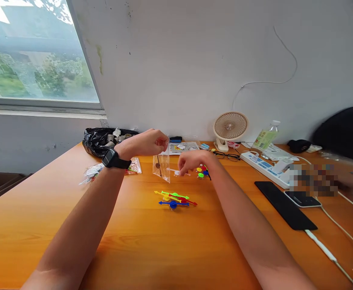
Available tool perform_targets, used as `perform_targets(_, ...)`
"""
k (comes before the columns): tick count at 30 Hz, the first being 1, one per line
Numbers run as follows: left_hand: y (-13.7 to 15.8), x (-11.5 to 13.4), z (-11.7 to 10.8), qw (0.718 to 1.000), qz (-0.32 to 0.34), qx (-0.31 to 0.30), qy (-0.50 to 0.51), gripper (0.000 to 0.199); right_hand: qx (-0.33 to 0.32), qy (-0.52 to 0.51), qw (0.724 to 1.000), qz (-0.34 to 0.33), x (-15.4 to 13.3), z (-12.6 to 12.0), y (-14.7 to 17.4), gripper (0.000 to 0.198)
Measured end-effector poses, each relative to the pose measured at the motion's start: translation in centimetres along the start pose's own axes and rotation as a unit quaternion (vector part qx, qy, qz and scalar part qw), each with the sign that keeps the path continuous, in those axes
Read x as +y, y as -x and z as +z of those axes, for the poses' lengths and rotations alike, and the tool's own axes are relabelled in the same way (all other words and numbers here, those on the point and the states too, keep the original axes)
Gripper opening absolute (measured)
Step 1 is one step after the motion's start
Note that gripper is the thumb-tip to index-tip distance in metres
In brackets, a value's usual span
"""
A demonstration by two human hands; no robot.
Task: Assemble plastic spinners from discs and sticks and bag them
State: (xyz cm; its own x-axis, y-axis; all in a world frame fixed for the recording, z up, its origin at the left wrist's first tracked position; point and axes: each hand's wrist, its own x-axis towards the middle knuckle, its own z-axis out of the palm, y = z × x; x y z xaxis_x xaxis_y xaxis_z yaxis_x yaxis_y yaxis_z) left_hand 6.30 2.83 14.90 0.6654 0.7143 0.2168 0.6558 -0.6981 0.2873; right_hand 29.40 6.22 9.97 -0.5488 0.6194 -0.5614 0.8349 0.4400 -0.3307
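Observation:
My left hand (146, 143), wearing a black watch on its wrist, pinches the top of a small clear plastic bag (165, 171). A dark arrow-shaped spinner (158, 165) shows inside the hanging bag. Just right of the bag, my right hand (191, 160) has its fingers closed on a white arrow spinner (177, 172). Below both hands, several arrow spinners lie together on the table: a blue spinner (173, 205), a yellow spinner (166, 197), a red spinner (183, 200) and a green spinner (175, 195). More coloured spinners (200, 175) lie partly hidden behind my right wrist.
Filled clear packets (92, 171) lie left of my left forearm, before a black plastic bag (94, 141). At the back stand a small fan (230, 126) and a bottle (265, 137). A power strip (265, 168), a black phone (285, 204) and cables occupy the right side.

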Motion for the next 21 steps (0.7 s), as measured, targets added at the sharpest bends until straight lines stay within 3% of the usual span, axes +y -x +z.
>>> perform_targets(2, 0.0, -0.1, 0.0, 1.000, -0.011, -0.007, 0.016, 0.022, 0.047, -0.017, 0.999, 0.009, 0.5, -0.8, 1.4, 0.046)
perform_targets(5, -0.1, 0.0, 0.0, 1.000, -0.015, -0.008, 0.024, 0.024, 0.168, -0.044, 0.985, 0.022, 0.8, -1.6, 3.5, 0.031)
perform_targets(8, -0.2, 0.2, 0.1, 1.000, -0.014, -0.008, 0.014, 0.024, 0.295, -0.059, 0.954, 0.016, 0.8, -2.0, 5.1, 0.022)
perform_targets(11, -0.2, 0.7, 0.0, 1.000, -0.017, -0.007, -0.001, 0.023, 0.388, -0.091, 0.917, -0.014, 0.4, -2.3, 5.9, 0.026)
perform_targets(16, 0.0, 1.9, -0.2, 1.000, -0.007, 0.007, -0.012, 0.025, 0.515, -0.124, 0.843, -0.097, -0.9, -2.6, 6.4, 0.025)
perform_targets(21, -0.3, 2.6, 0.4, 0.999, 0.012, 0.023, -0.027, 0.026, 0.575, -0.141, 0.794, -0.141, -2.3, -2.5, 7.3, 0.024)
